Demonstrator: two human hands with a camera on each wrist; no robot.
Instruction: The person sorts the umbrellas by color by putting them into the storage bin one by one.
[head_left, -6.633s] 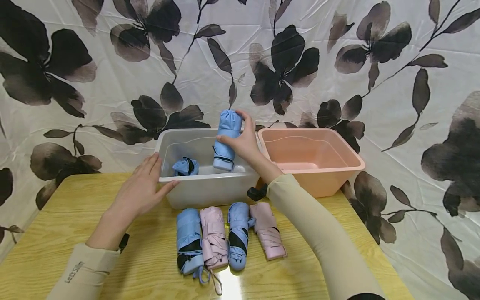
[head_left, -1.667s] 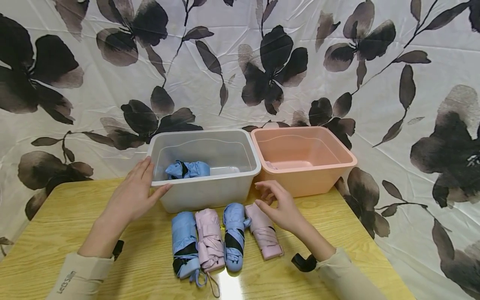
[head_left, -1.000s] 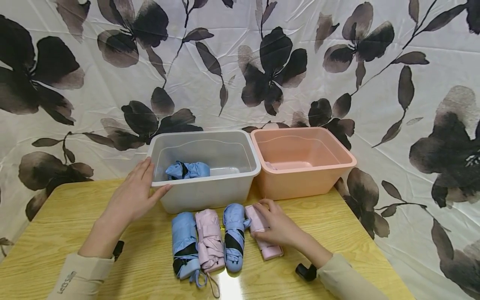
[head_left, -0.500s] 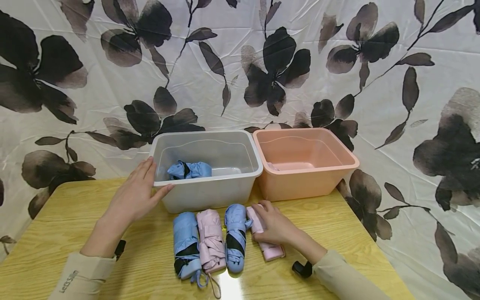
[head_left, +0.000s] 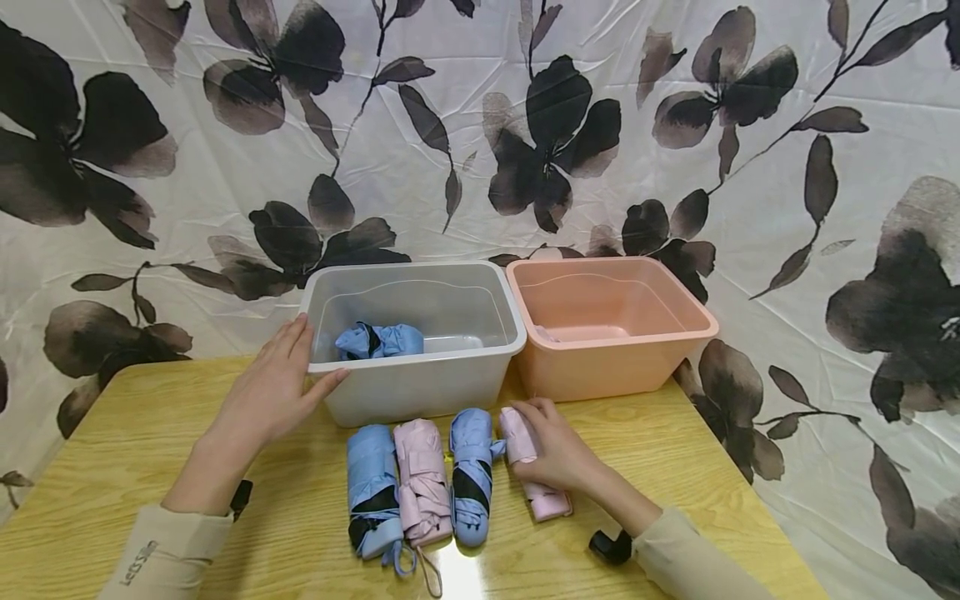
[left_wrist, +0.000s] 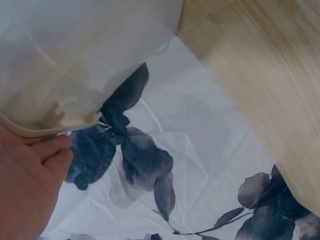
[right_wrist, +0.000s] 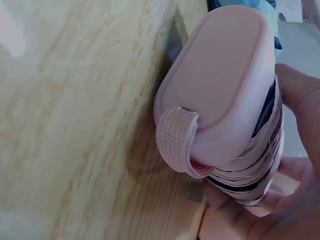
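My right hand [head_left: 558, 450] grips a pink folded umbrella [head_left: 549, 503], the rightmost in a row on the table. The right wrist view shows the thumb and fingers round its body, with the pink handle end [right_wrist: 220, 70] and its strap toward the camera. My left hand [head_left: 264, 390] rests against the left end of the grey bin [head_left: 420, 379], fingers straight, thumb at the front rim. In the left wrist view the fingertips [left_wrist: 57, 150] touch just below the bin's rim. Left of the gripped umbrella lie a blue umbrella [head_left: 472, 479], a pink one [head_left: 423, 483] and another blue one [head_left: 371, 475].
Blue folded umbrellas [head_left: 393, 340] lie inside the grey bin; the front wall hides part of them. A peach bin [head_left: 615, 367] stands directly to its right, with a bit of pink [head_left: 545, 333] showing inside. Behind the wooden table [head_left: 300, 517] hangs a floral cloth [head_left: 450, 125].
My right hand held a blue umbrella above the grey bin; that umbrella now lies inside. The hand came down to the right pink umbrella, took hold and shifted it slightly. The left hand stayed.
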